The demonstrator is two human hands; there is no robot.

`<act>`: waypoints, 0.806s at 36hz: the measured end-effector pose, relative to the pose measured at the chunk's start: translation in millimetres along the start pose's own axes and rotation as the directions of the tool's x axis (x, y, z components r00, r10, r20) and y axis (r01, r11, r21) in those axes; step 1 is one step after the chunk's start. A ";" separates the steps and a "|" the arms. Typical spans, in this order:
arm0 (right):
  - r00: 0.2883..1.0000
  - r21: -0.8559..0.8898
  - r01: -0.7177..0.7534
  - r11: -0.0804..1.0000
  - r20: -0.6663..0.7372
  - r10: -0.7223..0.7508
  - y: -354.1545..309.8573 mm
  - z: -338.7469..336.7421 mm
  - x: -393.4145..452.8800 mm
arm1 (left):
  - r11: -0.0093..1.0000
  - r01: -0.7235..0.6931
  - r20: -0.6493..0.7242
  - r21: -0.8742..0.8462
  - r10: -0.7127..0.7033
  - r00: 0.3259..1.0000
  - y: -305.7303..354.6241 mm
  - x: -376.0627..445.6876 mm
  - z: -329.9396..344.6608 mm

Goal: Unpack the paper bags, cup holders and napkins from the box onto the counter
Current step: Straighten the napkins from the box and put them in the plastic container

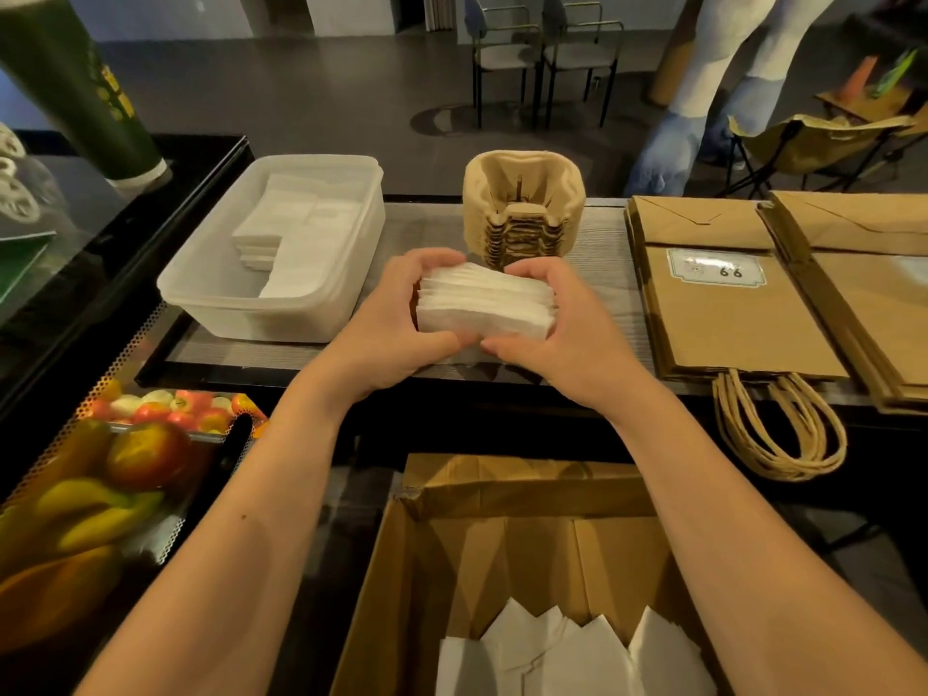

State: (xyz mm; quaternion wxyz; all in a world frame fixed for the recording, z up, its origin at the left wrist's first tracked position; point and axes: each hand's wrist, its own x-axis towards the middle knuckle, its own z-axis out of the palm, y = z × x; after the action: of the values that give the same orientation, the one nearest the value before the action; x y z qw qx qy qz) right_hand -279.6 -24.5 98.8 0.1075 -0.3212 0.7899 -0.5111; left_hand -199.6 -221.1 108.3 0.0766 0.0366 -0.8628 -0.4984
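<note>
The long counter (602, 233) runs across the middle, and the big brown box (502, 555) sits open below it, close to the person, with white paper still inside at the bottom. On the right side of the counter lie flat piles of paper bags (728, 313) with their string handles hanging over the edge. On the left is a clear plastic tub (211, 298) with some napkins already lying in it. In the middle, behind the hands, stands a stack of cup holders (522, 213). Both hands hold one small stack of napkins (484, 303) up above the counter. The left hand (396, 324) curls round its left end and the right hand (567, 334) curls round its right end. I think the job now is to put this stack in the tub. To do it well, squeeze both ends softly so no napkin slips out, keep the stack flat, and lay it next to the ones already there.
</note>
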 end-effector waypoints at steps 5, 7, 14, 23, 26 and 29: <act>1.000 -0.013 -0.014 1.000 0.007 0.014 0.2 1.0 0.4 | 1.000 0.001 0.044 0.025 -0.002 0.999 1.8 -0.1 -1.3; 1.000 -0.004 -0.023 1.000 0.015 0.023 -1.1 1.1 1.0 | 1.000 -0.003 0.061 0.013 0.002 0.998 3.5 -0.2 -0.9; 1.000 0.038 -0.015 0.999 0.002 0.015 -3.4 1.2 1.0 | 0.998 -0.035 0.012 -0.049 0.035 0.999 2.2 -0.4 0.5; 0.999 0.086 -0.031 0.996 -0.036 0.035 -6.9 4.4 3.7 | 0.995 -0.049 -0.003 -0.087 0.049 0.999 7.7 0.1 5.4; 0.999 0.072 -0.040 0.997 -0.031 0.043 -7.1 3.4 2.0 | 0.995 -0.022 0.001 -0.099 0.022 1.000 4.5 -0.1 3.4; 0.999 0.059 -0.035 0.998 -0.022 0.036 -6.4 3.6 2.7 | 0.998 -0.018 0.026 -0.060 0.019 0.999 2.1 1.3 0.8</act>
State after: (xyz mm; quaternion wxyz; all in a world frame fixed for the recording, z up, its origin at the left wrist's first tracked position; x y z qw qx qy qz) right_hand -277.3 -30.7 103.2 0.1172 -0.2979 0.7813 -0.5358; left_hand -201.0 -219.6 109.9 0.0707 0.0197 -0.8486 -0.5239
